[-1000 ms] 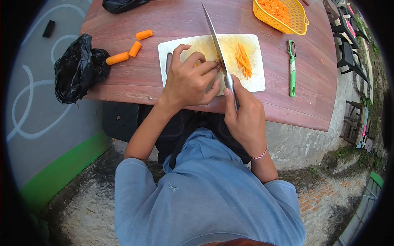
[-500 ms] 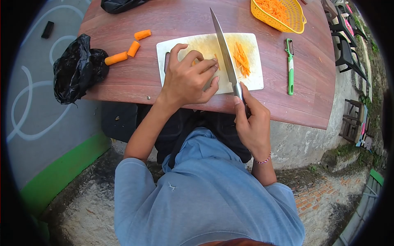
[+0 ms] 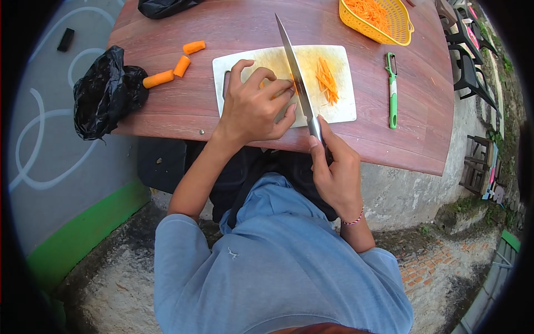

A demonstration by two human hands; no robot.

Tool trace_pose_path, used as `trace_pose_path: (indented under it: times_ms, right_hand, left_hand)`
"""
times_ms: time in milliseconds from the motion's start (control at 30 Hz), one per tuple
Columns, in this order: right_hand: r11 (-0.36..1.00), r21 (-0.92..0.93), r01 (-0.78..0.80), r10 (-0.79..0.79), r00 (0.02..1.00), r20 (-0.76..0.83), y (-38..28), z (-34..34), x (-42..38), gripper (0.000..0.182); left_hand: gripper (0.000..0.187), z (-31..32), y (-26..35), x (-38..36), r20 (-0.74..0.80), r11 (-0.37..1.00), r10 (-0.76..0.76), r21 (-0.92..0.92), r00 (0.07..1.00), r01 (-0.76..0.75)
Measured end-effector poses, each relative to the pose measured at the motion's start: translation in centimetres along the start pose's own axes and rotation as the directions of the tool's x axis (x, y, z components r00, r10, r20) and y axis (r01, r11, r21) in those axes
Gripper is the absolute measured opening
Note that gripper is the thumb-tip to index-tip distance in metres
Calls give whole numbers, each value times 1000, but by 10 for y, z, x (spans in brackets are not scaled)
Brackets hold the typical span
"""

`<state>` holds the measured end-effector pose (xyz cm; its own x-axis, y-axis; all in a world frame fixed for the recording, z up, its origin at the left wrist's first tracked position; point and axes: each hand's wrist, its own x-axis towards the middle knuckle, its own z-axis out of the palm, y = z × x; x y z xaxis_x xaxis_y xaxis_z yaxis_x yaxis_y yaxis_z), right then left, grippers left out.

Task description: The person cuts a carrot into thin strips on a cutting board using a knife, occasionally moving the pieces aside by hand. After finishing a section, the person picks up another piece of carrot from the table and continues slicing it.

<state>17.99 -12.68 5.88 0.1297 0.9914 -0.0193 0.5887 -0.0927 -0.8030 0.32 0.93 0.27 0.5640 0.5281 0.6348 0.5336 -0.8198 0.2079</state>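
My right hand (image 3: 336, 172) grips the handle of a large kitchen knife (image 3: 295, 67), its blade pointing away from me over the white cutting board (image 3: 342, 114). With curled fingers, my left hand (image 3: 258, 106) presses a piece of carrot (image 3: 262, 85) against the board; the hand hides most of it. The blade stands right beside the left fingertips. To the right of the blade lies a small pile of carrot strips (image 3: 327, 80) on the board.
Left of the board are several peeled carrot chunks (image 3: 159, 79) next to a black plastic bag (image 3: 105, 94). A green-handled peeler (image 3: 392, 92) lies on the right. Behind it stands a yellow basket (image 3: 384, 38) with shredded carrot (image 3: 370, 12). The wooden table's (image 3: 411, 150) edge is close to me.
My right hand has moved the knife left, from beside the carrot strips to against the left fingertips. My left hand has hardly moved.
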Motion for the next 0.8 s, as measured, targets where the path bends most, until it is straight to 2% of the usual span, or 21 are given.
trace_pose_path:
  times_ms: [400,467,567,800]
  right_hand:
    - [999,-28,37,-37,999,3,-2,3,-3,44]
    - [987,-87,137,-141,989,-44,0,7,-3,43]
    - [979,-106,174,-182,981,-62,0,10,-3,43]
    - [977,-146,159,-167,985,-45,-2,11,-2,42]
  left_hand:
    - [23,0,0,0,-4,1000,1,-3,1000,-1]
    - [23,0,0,0,-4,1000,5,-4,1000,-5]
    - [22,-1,0,1,-7,1000,7,-6,1000,-7]
    - [21,0,0,1,-3,1000,13,4,1000,-13]
